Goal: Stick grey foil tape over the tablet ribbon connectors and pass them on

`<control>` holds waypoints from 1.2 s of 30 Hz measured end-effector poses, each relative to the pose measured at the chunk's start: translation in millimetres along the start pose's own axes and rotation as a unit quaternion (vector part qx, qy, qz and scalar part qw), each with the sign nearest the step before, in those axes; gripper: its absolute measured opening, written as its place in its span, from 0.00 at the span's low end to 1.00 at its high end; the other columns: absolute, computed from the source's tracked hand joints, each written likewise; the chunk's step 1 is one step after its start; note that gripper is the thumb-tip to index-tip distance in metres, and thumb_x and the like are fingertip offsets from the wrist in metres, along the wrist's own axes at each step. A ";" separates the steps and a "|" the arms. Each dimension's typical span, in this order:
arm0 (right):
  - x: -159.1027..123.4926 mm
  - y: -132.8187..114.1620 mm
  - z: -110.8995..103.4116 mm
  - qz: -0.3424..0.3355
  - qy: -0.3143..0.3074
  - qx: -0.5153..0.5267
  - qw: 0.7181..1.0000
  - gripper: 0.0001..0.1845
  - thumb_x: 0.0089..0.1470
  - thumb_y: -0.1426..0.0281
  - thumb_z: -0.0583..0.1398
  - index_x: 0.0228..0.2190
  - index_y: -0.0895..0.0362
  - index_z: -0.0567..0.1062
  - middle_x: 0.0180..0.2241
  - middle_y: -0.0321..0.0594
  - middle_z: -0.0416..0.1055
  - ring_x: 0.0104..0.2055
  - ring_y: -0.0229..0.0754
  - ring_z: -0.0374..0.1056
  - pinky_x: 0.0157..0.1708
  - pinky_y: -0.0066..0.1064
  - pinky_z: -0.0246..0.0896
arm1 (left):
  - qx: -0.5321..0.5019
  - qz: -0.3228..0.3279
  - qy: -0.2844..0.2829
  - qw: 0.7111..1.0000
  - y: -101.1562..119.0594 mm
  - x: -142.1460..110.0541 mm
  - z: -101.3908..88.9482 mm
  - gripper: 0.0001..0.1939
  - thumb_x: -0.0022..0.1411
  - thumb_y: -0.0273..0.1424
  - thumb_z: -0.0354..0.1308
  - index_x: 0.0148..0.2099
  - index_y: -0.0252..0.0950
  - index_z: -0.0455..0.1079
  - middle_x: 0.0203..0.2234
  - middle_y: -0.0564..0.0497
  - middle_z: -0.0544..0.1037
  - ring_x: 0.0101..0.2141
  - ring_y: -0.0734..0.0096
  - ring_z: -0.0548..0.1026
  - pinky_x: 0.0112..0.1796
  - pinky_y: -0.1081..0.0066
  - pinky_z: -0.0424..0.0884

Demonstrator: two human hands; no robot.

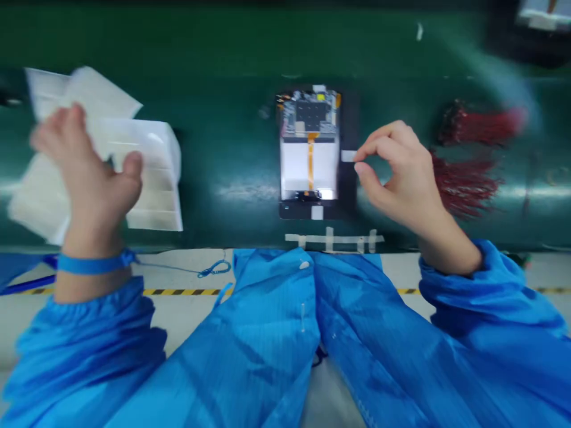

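An opened tablet-like device [324, 169] lies on the green work surface, its circuit board, white battery area and orange flex strip showing. To its right, my right hand [401, 172] pinches a small white tape piece [348, 156] between thumb and index finger, over the device's dark right border. White tape tabs show at its top and bottom edges. At the left, my left hand [91, 172] has its fingers spread above several white paper-like sheets [151, 178]; whether it touches them I cannot tell. A blue wrist strap [91, 264] circles that wrist.
Two bundles of dark red wires [468, 184] lie beyond my right hand. White tape strips [334, 239] are stuck along the front edge. Part of another device [544, 24] shows at the upper right. A coiled blue cord [215, 270] hangs from the strap.
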State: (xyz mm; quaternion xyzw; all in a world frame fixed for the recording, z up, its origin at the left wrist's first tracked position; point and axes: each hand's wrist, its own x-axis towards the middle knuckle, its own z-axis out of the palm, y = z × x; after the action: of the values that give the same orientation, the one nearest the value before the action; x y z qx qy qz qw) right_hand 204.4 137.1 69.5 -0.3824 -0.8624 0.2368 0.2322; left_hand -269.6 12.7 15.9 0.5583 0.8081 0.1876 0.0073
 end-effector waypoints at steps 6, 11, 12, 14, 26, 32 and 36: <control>58.9 -56.8 57.3 -0.132 -0.039 0.084 0.987 0.05 0.63 0.72 0.58 0.37 0.51 0.74 0.41 0.44 0.73 0.46 0.53 0.69 0.52 0.52 0.65 | -0.080 -0.079 -0.063 0.992 -49.9 52.0 11.2 0.45 0.41 0.48 0.84 0.56 0.36 0.70 0.42 0.56 0.70 0.53 0.63 0.66 0.65 0.51 0.58; 120.3 -105.6 134.0 -0.149 -0.080 0.127 0.977 0.10 0.61 0.71 0.63 0.45 0.52 0.72 0.52 0.48 0.72 0.54 0.56 0.66 0.57 0.51 0.63 | -0.207 -0.086 -0.075 0.972 -31.8 44.7 0.3 0.34 0.39 0.50 0.83 0.36 0.33 0.71 0.39 0.55 0.70 0.46 0.71 0.68 0.47 0.66 0.67; 128.2 -114.2 146.7 -0.149 -0.089 0.137 0.975 0.16 0.59 0.71 0.65 0.48 0.53 0.70 0.55 0.50 0.70 0.56 0.56 0.65 0.57 0.50 0.63 | -0.259 -0.082 -0.083 0.959 -26.4 37.5 -5.4 0.34 0.42 0.53 0.81 0.36 0.35 0.70 0.37 0.55 0.72 0.42 0.73 0.70 0.43 0.67 0.68; 136.7 -129.9 164.0 -0.153 -0.106 0.166 0.969 0.24 0.56 0.72 0.67 0.52 0.54 0.67 0.58 0.50 0.69 0.57 0.54 0.65 0.57 0.45 0.63 | -0.367 -0.077 -0.081 0.923 -12.8 18.7 -17.4 0.33 0.47 0.57 0.77 0.37 0.38 0.68 0.33 0.55 0.74 0.36 0.73 0.72 0.37 0.68 0.68; 90.6 -148.8 140.8 -0.141 -0.038 0.264 0.953 0.08 0.68 0.64 0.59 0.45 0.54 0.72 0.47 0.45 0.75 0.49 0.47 0.69 0.51 0.40 0.64 | -0.488 -0.151 0.024 0.859 65.5 -77.1 -27.6 0.22 0.61 0.52 0.71 0.35 0.39 0.72 0.28 0.54 0.75 0.26 0.75 0.70 0.28 0.74 0.66; 78.5 -148.7 133.0 -0.089 -0.060 0.326 0.939 0.05 0.67 0.70 0.59 0.43 0.56 0.74 0.42 0.40 0.74 0.43 0.41 0.70 0.45 0.34 0.65 | -0.577 -0.120 -0.005 0.808 71.9 -84.9 -19.6 0.21 0.61 0.45 0.74 0.51 0.41 0.80 0.36 0.50 0.81 0.33 0.72 0.76 0.32 0.74 0.72; 75.8 -151.7 127.1 -0.092 -0.073 0.286 0.951 0.05 0.66 0.71 0.58 0.40 0.56 0.76 0.40 0.39 0.75 0.43 0.41 0.70 0.44 0.34 0.63 | -0.547 -0.106 0.022 0.830 80.7 -87.6 -20.4 0.15 0.62 0.43 0.73 0.46 0.39 0.82 0.34 0.50 0.81 0.32 0.73 0.76 0.31 0.75 0.71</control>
State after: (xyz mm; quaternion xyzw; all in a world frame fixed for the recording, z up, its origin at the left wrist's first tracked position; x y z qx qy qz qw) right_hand 1.7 75.8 75.9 -0.2006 -0.8046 0.4782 0.2893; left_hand -168.6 -47.9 42.7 0.3693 0.6276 0.6093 0.3140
